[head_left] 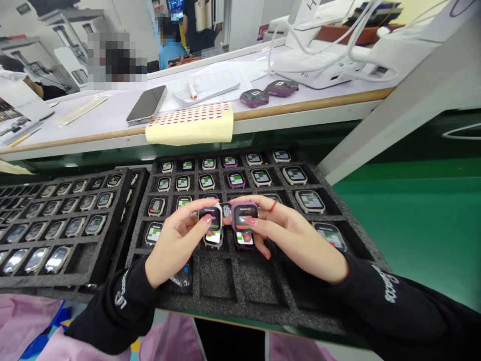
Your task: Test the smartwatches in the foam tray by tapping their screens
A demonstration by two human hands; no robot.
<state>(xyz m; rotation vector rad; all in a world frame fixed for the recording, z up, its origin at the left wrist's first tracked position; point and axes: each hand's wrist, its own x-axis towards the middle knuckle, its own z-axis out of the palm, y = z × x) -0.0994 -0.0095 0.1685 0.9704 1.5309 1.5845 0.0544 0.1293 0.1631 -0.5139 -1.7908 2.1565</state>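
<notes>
My left hand [179,239] is closed around a white-cased smartwatch body [212,219], thumb on its screen. My right hand [296,236] pinches a purple-cased smartwatch body [244,215] whose lit screen faces up. Both watches hover just above a black foam tray [240,286] divided into square cells. Under the hands, two more watches, one white [213,238] and one purple [244,239], lie in their cells. Several other cells hold watches with lit green-and-white screens, while the front row is bare foam. Black sleeves cover both my forearms.
A second black foam tray [93,265] full of watches with dark screens lies to the left. On the shelf behind are a yellow sheet of red stickers [191,123], a phone [147,104], two purple watch bodies [268,93] and white cables. Other people sit beyond.
</notes>
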